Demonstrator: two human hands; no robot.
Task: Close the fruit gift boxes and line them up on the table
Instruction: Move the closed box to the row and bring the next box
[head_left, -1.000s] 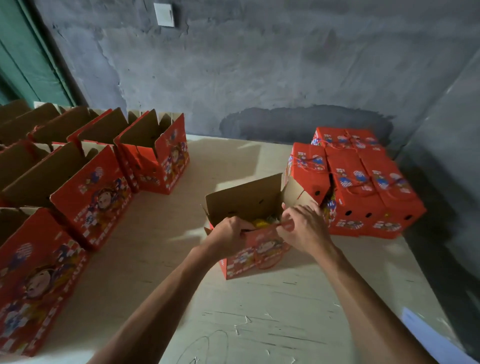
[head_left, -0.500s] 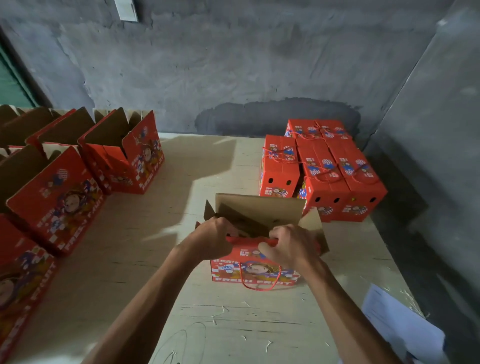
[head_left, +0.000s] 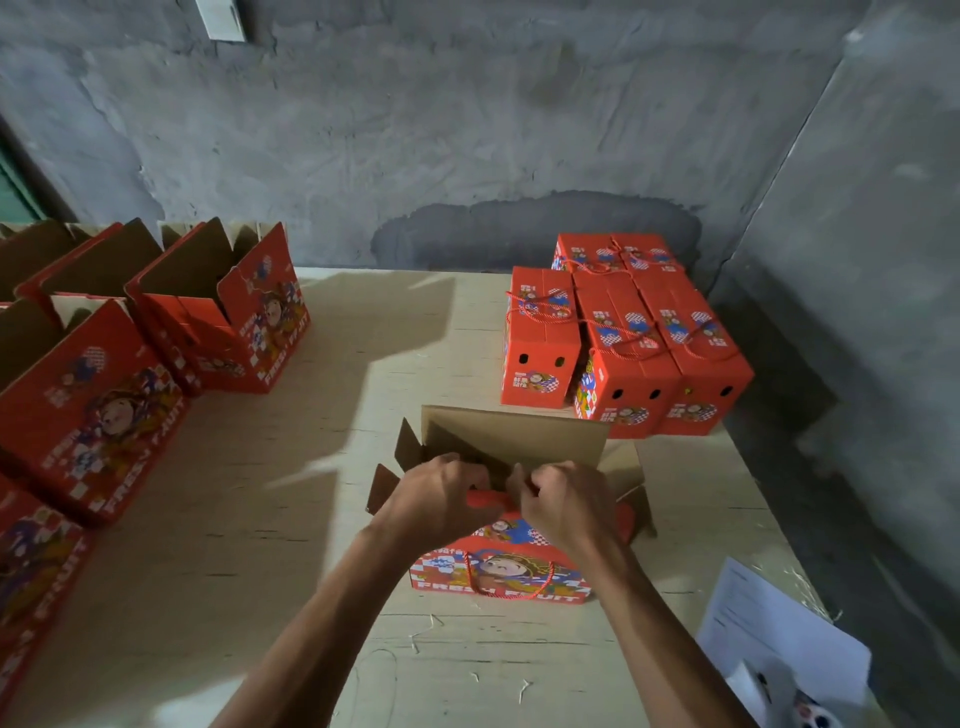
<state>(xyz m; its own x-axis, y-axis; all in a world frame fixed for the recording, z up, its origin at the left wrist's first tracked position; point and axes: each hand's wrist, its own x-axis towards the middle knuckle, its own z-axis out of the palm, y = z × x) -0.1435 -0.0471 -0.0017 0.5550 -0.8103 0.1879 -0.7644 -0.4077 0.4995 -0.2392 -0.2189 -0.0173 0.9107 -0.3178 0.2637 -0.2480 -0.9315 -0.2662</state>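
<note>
Bare packing room: rough concrete wall (head_left: 467, 130), plywood table (head_left: 260, 571), rows of fruit gift boxes (head_left: 623, 338).

Beyond the hands rises a rough grey cement wall (head_left: 441, 130), mottled and scuffed, with a darker damp-looking patch (head_left: 535, 228) low down where it meets the far edge of the desk (head_left: 260, 545). A pale switch plate (head_left: 221, 18) sits high on it, up and left. To the right a second grey wall (head_left: 872, 260) forms the corner. The desk is pale, scratched plywood; light falls across it from the left, leaving long angular shadows. A green strip (head_left: 13, 192) shows far left.
</note>
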